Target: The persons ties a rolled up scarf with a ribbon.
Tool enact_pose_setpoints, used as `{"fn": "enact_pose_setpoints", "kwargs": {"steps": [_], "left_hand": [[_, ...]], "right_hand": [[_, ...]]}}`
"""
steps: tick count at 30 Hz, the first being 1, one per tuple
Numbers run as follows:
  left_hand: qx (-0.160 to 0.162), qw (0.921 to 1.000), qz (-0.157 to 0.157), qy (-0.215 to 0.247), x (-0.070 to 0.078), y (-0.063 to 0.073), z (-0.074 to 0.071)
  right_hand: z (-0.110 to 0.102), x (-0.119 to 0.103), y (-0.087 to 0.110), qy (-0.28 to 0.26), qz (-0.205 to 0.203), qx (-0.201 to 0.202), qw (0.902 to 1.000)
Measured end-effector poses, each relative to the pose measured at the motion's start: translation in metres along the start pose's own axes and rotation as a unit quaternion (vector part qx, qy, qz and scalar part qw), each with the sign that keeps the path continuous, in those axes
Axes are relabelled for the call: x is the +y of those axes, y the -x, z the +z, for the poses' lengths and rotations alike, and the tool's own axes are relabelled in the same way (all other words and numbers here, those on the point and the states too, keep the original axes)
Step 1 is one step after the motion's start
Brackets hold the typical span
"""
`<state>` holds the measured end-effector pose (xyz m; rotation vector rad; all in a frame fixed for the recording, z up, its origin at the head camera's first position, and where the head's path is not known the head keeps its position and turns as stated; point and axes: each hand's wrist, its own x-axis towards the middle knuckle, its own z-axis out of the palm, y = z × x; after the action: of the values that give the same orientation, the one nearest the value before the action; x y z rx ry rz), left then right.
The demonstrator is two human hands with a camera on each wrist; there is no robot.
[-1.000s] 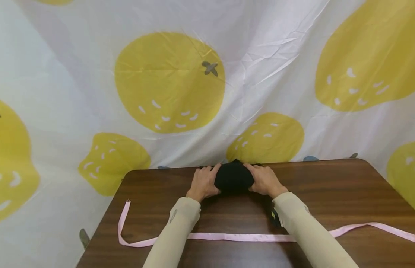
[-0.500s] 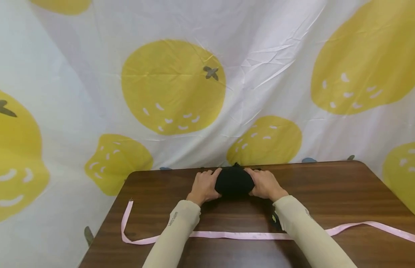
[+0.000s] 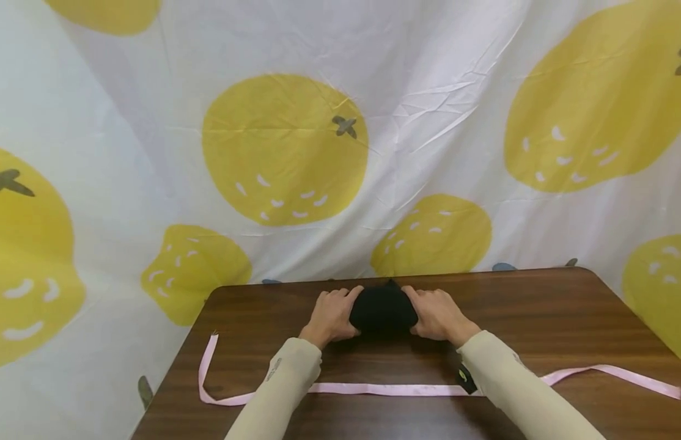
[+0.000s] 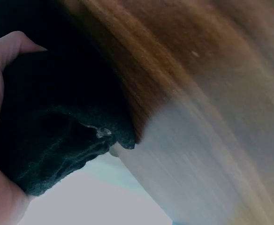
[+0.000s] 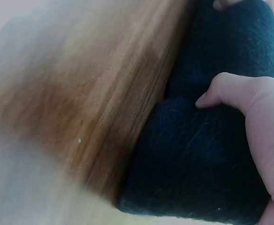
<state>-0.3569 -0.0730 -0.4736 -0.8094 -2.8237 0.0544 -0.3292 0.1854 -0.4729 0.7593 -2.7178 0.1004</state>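
Observation:
Near the back edge of the table a bundle of black cloth, rolled or folded thick, lies between both hands. My left hand grips its left end, the thumb on the near side and the fingers over the top. At the other end my right hand grips it the same way. In the left wrist view the black cloth shows a crumpled, layered end. The right wrist view shows the thumb pressed across the fuzzy dark fabric, where a fold line runs. Most of the fingers are hidden behind the bundle in the wrist views.
A pink ribbon runs across the brown wooden table in front of the bundle, passing under both forearms, with its left end bent backward. Behind the table hangs a white curtain printed with yellow fruit.
Both hands have drawn the black bundle slightly toward me, away from the back edge it overlapped earlier. The head view has tilted up a little. The ribbon lies as before.

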Motion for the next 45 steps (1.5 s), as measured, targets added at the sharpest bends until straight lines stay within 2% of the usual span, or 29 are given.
{"fn": "enact_pose_setpoints", "kwargs": {"steps": [3, 12, 16, 21, 29, 35, 39, 45], "left_hand": [[-0.001, 1.0, 0.006, 0.001, -0.003, 0.003, -0.002], [0.05, 0.9976, 0.046, 0.017, -0.017, 0.012, -0.006], [0.071, 0.995, 0.061, 0.036, -0.019, 0.014, -0.007], [0.099, 0.9912, 0.072, 0.051, -0.023, 0.014, -0.014], [0.132, 0.9798, 0.109, 0.104, -0.028, 0.014, -0.025], [0.164, 0.9678, 0.148, 0.12, -0.031, 0.012, -0.029], [0.165, 0.9661, 0.153, 0.126, -0.031, 0.011, -0.031], [0.161, 0.9642, 0.155, 0.143, -0.03, 0.012, -0.031]], "right_hand": [[-0.003, -0.004, 0.003, 0.004, -0.006, 0.006, 1.0], [-0.017, -0.026, 0.009, 0.027, -0.005, 0.035, 0.999], [-0.028, -0.035, 0.013, 0.05, 0.002, 0.043, 0.9978], [-0.047, -0.042, 0.018, 0.072, -0.01, 0.07, 0.9949], [-0.076, -0.046, 0.03, 0.063, -0.049, 0.066, 0.9946], [-0.088, -0.046, 0.039, 0.052, -0.083, 0.094, 0.9908], [-0.092, -0.044, 0.042, 0.032, -0.101, 0.111, 0.9881], [-0.096, -0.045, 0.046, 0.008, -0.115, 0.116, 0.9866]]}}
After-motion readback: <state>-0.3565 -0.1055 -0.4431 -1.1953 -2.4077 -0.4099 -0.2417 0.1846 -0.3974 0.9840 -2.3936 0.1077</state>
